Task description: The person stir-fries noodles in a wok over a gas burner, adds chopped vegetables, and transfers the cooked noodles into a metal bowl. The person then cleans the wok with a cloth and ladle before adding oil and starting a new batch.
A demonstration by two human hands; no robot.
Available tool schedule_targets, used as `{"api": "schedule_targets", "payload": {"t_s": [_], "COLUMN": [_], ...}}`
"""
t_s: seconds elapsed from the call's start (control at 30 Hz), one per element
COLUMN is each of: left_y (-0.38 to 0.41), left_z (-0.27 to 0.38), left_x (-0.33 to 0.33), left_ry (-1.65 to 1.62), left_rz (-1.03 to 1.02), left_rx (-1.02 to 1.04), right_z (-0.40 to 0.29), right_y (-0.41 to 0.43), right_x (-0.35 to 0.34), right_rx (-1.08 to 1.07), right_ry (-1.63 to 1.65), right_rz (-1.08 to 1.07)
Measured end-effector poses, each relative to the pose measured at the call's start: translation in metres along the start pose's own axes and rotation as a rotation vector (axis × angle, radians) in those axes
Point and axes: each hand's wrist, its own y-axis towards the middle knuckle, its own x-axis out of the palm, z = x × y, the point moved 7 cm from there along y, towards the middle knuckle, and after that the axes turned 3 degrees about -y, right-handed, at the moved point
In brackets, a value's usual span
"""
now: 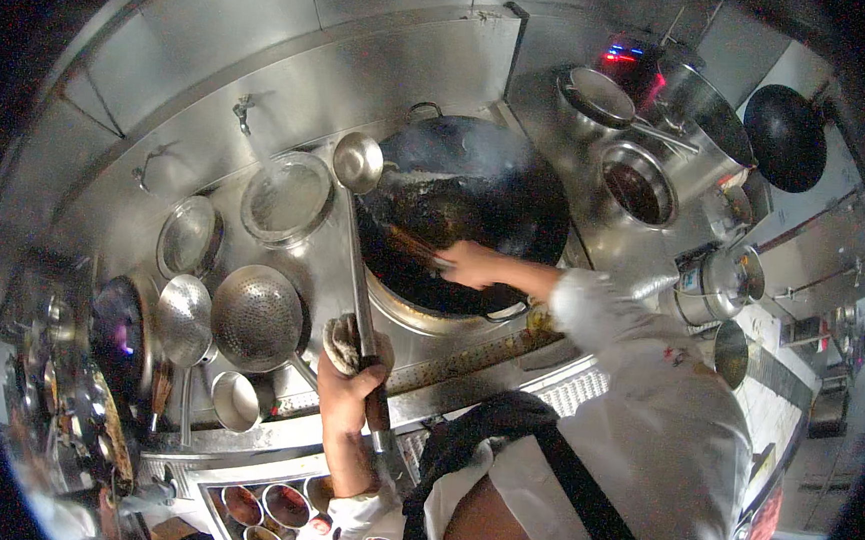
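A large blackened wok [478, 153] with two loop handles sits on the range, dark inside with some liquid and steam. My right hand [470, 264] reaches over it, closed on the end of a blurred brownish tool, perhaps a wok brush [408, 242], whose far part lies inside the wok. Left of the wok, my left hand [352, 392] grips the dark handle of a long steel ladle [359, 162], together with a folded cloth [342, 345]. The ladle's bowl is beside the wok's left rim.
A tap [242, 115] runs into a steel basin [287, 198] at the left. Nearby lie a perforated strainer [257, 318], a skimmer [184, 320] and a white cup [235, 401]. Right of the wok stand a pot of dark liquid [638, 183] and a tall stockpot [714, 117]. Sauce containers [286, 506] are at the bottom.
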Motion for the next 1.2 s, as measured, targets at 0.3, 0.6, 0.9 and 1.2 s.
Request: {"api": "schedule_targets", "payload": {"t_s": [0.3, 0.6, 0.9, 1.2], "left_y": [-0.005, -0.028, -0.044, -0.042], "left_z": [-0.001, -0.01, -0.008, 0.0], "left_x": [0.022, -0.007, -0.021, -0.011], "left_ry": [0.003, -0.08, -0.025, -0.025], "left_rz": [0.008, 0.097, 0.058, 0.104], "left_rx": [-0.012, -0.04, 0.014, 0.034], "right_z": [0.082, 0.049, 0.061, 0.072], "right_y": [0.056, 0.029, -0.066, 0.046], "right_x": [-0.038, -0.054, -0.02, -0.087], "right_rx": [-0.019, 0.128, -0.184, 0.084], "right_ry": [-0.255, -0.532, -0.465, -0.537], "right_rz": [0.526, 0.334, -0.021, 0.553]}}
